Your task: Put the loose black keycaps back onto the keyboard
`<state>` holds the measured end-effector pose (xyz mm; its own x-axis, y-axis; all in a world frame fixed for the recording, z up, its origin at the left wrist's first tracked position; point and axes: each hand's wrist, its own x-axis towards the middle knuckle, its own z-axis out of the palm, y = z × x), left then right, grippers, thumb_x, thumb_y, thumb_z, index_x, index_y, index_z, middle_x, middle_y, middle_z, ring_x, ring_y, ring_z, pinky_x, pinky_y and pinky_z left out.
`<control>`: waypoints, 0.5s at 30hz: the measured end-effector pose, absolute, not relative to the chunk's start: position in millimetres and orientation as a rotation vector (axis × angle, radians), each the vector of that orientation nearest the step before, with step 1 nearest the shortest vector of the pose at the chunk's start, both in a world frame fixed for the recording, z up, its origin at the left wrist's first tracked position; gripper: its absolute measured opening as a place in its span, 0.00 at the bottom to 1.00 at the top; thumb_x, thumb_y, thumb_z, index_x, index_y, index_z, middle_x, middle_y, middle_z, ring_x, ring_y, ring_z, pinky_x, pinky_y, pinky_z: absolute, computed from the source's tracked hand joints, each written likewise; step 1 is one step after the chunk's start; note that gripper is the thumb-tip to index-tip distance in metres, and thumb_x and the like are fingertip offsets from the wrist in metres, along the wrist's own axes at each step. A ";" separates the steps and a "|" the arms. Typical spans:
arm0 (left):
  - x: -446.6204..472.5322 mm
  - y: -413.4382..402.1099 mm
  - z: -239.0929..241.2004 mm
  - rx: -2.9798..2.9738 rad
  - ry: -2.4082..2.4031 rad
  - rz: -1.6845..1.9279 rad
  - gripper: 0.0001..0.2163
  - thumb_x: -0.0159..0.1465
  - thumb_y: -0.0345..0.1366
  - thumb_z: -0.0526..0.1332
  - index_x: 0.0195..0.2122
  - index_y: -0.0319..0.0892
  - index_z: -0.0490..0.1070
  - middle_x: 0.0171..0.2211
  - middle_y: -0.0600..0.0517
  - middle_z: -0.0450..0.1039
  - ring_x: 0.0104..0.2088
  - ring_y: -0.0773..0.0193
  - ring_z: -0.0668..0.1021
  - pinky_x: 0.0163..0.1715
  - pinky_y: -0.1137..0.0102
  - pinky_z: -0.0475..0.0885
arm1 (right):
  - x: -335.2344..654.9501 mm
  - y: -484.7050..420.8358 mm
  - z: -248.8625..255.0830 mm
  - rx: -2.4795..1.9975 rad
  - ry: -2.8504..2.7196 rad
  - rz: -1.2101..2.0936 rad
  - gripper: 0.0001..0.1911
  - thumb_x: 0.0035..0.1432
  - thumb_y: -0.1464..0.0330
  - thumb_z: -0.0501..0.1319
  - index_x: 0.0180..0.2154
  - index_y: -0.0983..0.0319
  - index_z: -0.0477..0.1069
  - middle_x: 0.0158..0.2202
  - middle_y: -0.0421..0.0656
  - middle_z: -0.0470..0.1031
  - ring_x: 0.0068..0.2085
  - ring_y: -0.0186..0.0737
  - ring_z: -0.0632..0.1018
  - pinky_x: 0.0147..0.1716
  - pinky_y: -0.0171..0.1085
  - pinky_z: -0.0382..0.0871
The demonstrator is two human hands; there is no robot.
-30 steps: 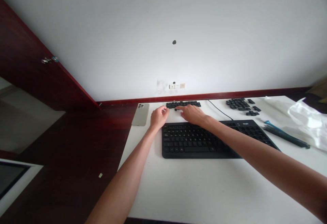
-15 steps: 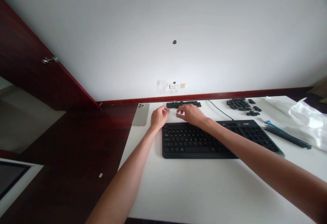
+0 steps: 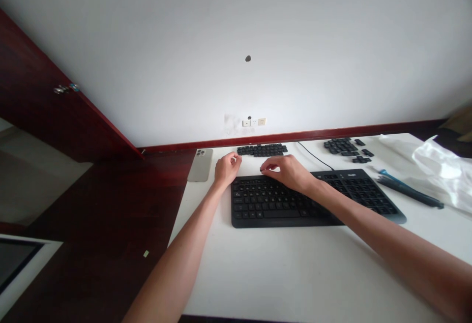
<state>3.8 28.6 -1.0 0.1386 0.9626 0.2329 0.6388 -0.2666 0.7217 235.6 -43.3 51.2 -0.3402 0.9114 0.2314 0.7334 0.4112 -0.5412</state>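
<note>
Pinching apparent keycap (image 3: 261, 169), right hand (image 3: 289, 172), over keyboard (image 3: 273, 220)

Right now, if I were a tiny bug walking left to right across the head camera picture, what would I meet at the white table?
Phone → left hand → right hand, pinching a small dark piece → right-hand pile of loose black keycaps → crumpled white plastic.
</note>
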 end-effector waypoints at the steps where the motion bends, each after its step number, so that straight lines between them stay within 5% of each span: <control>1: 4.0 28.3 -0.4 1.972 1.540 0.942 0.13 0.68 0.45 0.57 0.32 0.45 0.74 0.22 0.55 0.69 0.25 0.63 0.69 0.30 0.70 0.56 | 239.1 -54.0 52.9 -1.355 -2.145 0.520 0.07 0.66 0.66 0.64 0.40 0.57 0.82 0.40 0.40 0.86 0.41 0.43 0.84 0.46 0.40 0.77; 15: 4.8 24.8 3.3 1.964 1.541 0.932 0.12 0.67 0.44 0.58 0.30 0.44 0.73 0.19 0.57 0.63 0.23 0.65 0.65 0.29 0.70 0.55 | 260.6 -99.7 40.8 -1.185 -2.310 0.493 0.10 0.71 0.68 0.60 0.43 0.58 0.81 0.45 0.45 0.84 0.45 0.45 0.84 0.47 0.44 0.79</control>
